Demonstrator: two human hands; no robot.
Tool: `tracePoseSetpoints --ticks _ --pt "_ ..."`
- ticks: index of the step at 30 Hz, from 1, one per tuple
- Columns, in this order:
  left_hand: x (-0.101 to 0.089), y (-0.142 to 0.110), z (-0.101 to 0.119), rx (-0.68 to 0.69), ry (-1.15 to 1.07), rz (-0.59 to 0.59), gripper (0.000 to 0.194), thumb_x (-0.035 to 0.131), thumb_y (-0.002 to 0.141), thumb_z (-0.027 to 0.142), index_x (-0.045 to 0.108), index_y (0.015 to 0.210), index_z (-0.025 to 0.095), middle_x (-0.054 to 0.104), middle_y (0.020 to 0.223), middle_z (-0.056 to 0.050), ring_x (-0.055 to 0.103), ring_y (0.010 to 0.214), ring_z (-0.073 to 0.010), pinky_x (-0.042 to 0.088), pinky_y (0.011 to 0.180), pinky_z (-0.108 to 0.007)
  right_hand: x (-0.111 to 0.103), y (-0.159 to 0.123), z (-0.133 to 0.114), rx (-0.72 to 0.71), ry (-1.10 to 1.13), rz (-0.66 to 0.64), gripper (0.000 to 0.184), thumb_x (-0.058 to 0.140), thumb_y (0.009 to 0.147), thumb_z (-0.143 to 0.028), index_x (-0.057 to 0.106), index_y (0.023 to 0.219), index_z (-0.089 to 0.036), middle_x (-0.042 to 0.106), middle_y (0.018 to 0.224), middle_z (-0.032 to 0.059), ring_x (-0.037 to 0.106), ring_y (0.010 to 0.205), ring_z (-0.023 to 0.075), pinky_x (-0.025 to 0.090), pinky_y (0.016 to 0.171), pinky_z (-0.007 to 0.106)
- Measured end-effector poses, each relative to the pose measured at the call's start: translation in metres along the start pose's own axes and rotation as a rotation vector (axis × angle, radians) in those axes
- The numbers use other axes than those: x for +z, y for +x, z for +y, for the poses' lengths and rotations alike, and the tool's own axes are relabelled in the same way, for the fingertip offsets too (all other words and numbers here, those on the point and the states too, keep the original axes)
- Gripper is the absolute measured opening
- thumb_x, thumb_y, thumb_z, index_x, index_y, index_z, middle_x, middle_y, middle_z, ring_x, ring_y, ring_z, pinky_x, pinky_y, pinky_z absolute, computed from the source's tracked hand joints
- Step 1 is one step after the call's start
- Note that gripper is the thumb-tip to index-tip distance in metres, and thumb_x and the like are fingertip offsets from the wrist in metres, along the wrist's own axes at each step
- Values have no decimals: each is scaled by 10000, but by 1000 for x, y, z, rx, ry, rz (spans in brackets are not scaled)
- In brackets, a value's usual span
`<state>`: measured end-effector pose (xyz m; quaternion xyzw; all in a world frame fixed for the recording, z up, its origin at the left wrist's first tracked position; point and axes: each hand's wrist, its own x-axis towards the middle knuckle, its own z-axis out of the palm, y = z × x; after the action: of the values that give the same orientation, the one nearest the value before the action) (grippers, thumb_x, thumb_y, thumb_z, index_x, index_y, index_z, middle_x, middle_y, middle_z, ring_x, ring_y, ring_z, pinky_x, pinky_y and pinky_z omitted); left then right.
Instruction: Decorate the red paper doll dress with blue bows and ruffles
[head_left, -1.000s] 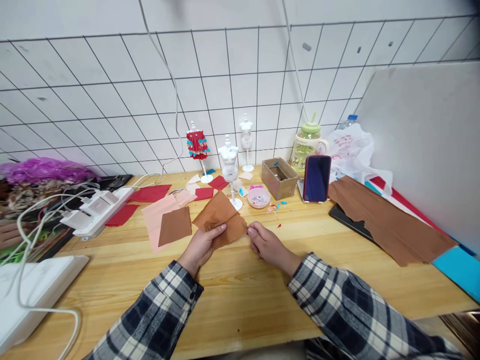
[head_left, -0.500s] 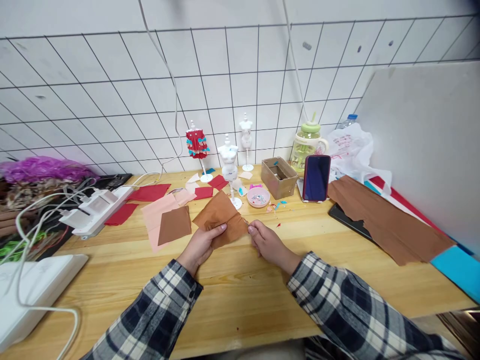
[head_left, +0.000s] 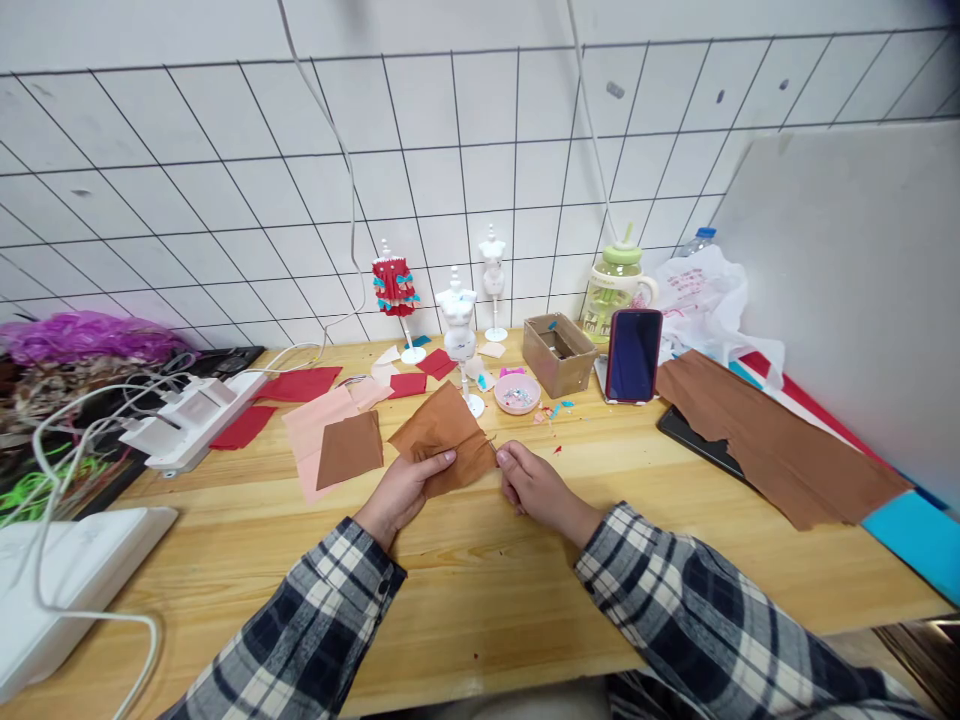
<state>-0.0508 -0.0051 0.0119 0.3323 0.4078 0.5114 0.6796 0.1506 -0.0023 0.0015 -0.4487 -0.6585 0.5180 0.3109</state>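
My left hand (head_left: 409, 490) grips a brown piece of cloth (head_left: 442, 425) by its lower edge, thumb on top and fingers underneath. The piece is held above the table with one corner pointing away from me. At its right edge my right hand (head_left: 536, 485) is closed in a pinch; a thin sliver shows by the fingertips, too small to name. Just beyond the cloth stands a small white dress form (head_left: 459, 320), its base partly covered. A second brown piece (head_left: 352, 450) lies left of my left hand, over a pale pink sheet (head_left: 304, 450).
Behind are a dress form in red ruffles (head_left: 394, 288), another white form (head_left: 493, 270), a pink bowl (head_left: 517, 394) of small bits and a cardboard box (head_left: 559, 360). A phone (head_left: 634, 355) stands at right, near a long brown cloth (head_left: 780, 440). Power strips (head_left: 199, 420) and cables lie left.
The brown cloth and both hands have shifted very slightly. The thin sliver by my right fingertips shows a little more. Everything else is still.
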Motion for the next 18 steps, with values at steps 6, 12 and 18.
tracePoseSetpoints --ticks 6,12,18 --pt "2 -1 1 -27 -19 31 506 750 703 146 612 1190 136 705 1114 -142 652 1064 -295 503 979 -453 -1 0 -2 17 32 -13 307 329 956 -491 412 822 -227 451 521 -82 431 404 86 385 407 194" --pt "5 -1 3 -1 -14 51 513 759 695 149 609 1185 133 703 1117 -143 652 1062 -298 502 980 -458 -1 -2 -4 26 58 -31 311 322 951 -496 416 823 -228 470 513 -80 436 403 90 381 405 194" --pt "3 0 1 60 -19 26 495 746 718 157 598 1190 135 671 1183 -152 631 1099 -301 494 988 -461 0 -1 -2 22 158 -57 333 293 949 -508 423 829 -226 498 473 -82 417 357 90 343 372 190"
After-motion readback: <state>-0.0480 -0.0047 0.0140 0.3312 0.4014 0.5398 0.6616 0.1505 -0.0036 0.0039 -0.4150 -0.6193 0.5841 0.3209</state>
